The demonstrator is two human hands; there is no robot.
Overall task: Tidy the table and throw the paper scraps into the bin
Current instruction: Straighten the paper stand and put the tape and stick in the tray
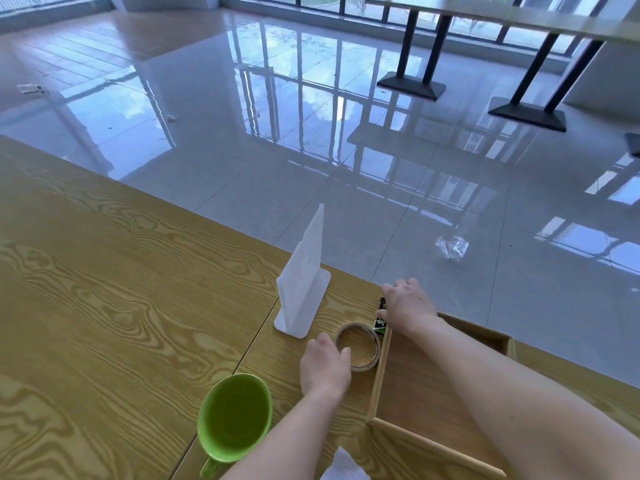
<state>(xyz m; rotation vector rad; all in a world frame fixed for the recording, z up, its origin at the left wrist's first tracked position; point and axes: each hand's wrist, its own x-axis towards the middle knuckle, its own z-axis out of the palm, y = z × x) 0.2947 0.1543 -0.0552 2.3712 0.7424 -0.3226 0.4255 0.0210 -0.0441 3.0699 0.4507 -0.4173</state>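
Observation:
My left hand grips the near edge of a roll of clear tape that lies flat on the wooden table. Just past the tape, my right hand holds a small dark green packet at the far left corner of a shallow wooden tray. My right forearm lies across the tray. A white paper scrap shows at the bottom edge, in front of the tray. No bin is in view.
A green mug stands near the front, left of my left arm. A white plastic sign stand stands upright beyond the tape. The table edge runs close behind my right hand. A crumpled clear wrapper lies on the tiled floor.

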